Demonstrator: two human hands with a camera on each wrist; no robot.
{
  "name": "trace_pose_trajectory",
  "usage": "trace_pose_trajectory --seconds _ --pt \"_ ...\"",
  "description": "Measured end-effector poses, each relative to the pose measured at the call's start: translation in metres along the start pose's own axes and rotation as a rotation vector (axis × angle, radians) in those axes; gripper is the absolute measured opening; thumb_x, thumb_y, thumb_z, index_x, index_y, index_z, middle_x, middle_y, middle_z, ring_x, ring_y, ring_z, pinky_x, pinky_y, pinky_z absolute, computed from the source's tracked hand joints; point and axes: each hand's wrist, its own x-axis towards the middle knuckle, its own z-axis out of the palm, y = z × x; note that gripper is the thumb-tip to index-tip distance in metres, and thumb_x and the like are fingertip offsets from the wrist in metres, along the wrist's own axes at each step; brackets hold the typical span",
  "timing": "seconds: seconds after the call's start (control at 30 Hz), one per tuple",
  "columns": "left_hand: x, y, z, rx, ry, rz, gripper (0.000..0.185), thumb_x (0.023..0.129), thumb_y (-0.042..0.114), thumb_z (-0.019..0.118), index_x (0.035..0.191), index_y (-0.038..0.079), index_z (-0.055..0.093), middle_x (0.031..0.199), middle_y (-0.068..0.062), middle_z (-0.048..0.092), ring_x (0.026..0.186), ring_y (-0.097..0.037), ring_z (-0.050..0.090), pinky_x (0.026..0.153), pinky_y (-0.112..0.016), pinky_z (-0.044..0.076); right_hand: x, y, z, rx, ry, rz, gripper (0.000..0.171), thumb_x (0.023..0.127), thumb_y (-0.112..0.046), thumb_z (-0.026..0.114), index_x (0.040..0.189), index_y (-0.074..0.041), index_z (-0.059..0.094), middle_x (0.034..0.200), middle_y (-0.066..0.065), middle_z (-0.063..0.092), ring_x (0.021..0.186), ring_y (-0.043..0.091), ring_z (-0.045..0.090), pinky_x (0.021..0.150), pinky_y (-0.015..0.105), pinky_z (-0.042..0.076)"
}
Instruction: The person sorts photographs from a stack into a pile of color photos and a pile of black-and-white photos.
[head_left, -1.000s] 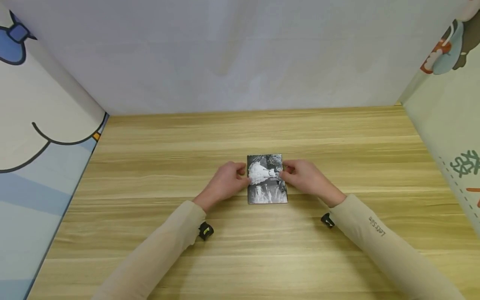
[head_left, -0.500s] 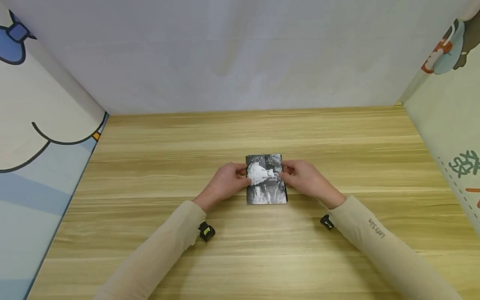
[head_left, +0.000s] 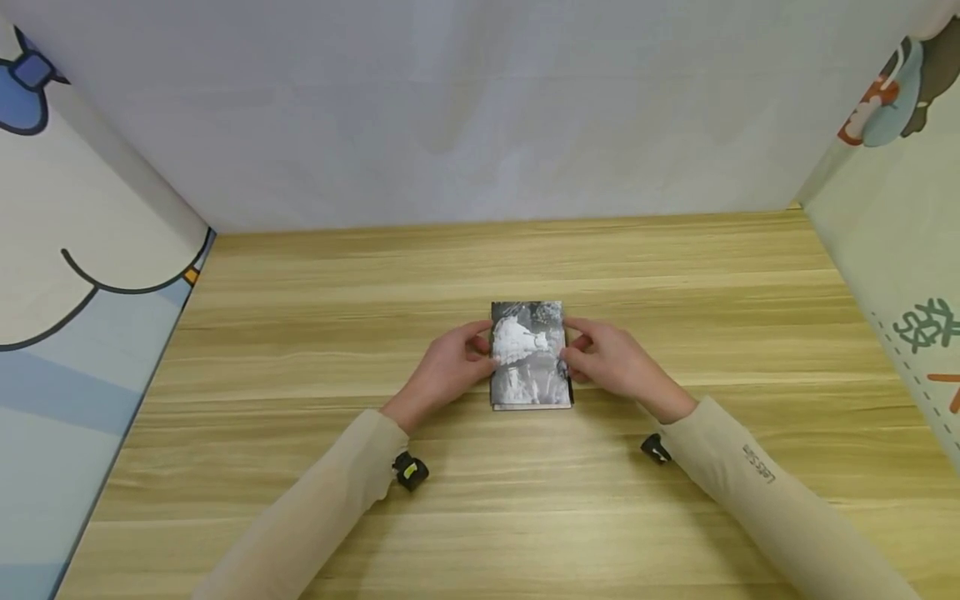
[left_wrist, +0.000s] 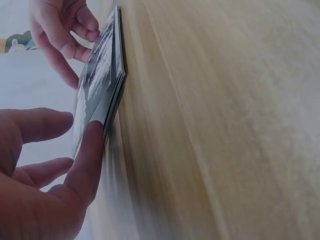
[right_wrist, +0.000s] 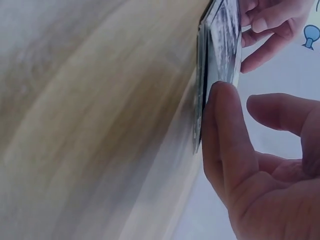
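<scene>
A pale wooden desk [head_left: 300, 517] lies enclosed by a white far wall and cartoon-printed side panels. At its centre we see a black-and-white book [head_left: 529, 367]. Our left hand [head_left: 446, 367] and right hand [head_left: 611, 360] pinch its left and right edges, fingers [left_wrist: 92, 150] curled.

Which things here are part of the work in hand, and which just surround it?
In hand:
- stack of black-and-white photo cards
- left hand, fingers on its left edge
- right hand, fingers on its right edge

Just there:
- wooden table
- cartoon-printed side panels
</scene>
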Motion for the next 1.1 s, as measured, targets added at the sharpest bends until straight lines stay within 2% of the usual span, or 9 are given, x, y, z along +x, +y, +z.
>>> trace_pose_trajectory --seconds 0.27,0.53,0.9,1.1 --pt "0.001 0.001 -0.004 -0.162 0.000 -0.026 0.070 0.092 -0.005 0.068 0.157 0.005 0.043 0.105 -0.014 0.067 0.088 -0.022 0.072 0.076 -0.029 0.061 -0.002 -0.005 -0.004 0.008 0.038 -0.026 0.067 0.099 -0.010 0.063 0.160 -0.002 0.035 0.106 0.017 0.073 0.080 0.020 0.073 0.072 0.034 0.060" --pt "0.002 0.002 -0.006 -0.292 0.031 -0.029 0.070 0.093 -0.008 0.067 0.157 0.008 0.044 0.104 -0.017 0.067 0.082 -0.022 0.072 0.075 -0.033 0.063 -0.002 -0.010 -0.005 0.029 0.068 -0.064 0.072 0.098 -0.006 0.062 0.162 -0.002 0.029 0.098 0.015 0.074 0.074 0.023 0.074 0.070 0.034 0.060" --pt "0.006 0.012 -0.005 -0.381 0.060 0.040 0.069 0.092 -0.011 0.065 0.156 0.007 0.046 0.102 -0.016 0.066 0.081 -0.019 0.069 0.074 -0.034 0.063 -0.009 -0.010 -0.013 -0.008 0.142 -0.073 0.070 0.098 -0.009 0.062 0.162 -0.005 0.032 0.099 0.012 0.073 0.073 0.019 0.074 0.068 0.032 0.054" --pt "0.012 0.019 -0.001 -0.375 0.059 0.066 0.069 0.091 -0.011 0.065 0.155 0.006 0.047 0.103 -0.016 0.065 0.078 -0.020 0.069 0.074 -0.041 0.063 -0.014 -0.009 -0.021 0.036 0.168 -0.084 0.070 0.098 -0.006 0.062 0.162 -0.003 0.033 0.101 0.016 0.068 0.075 0.025 0.075 0.068 0.035 0.061"
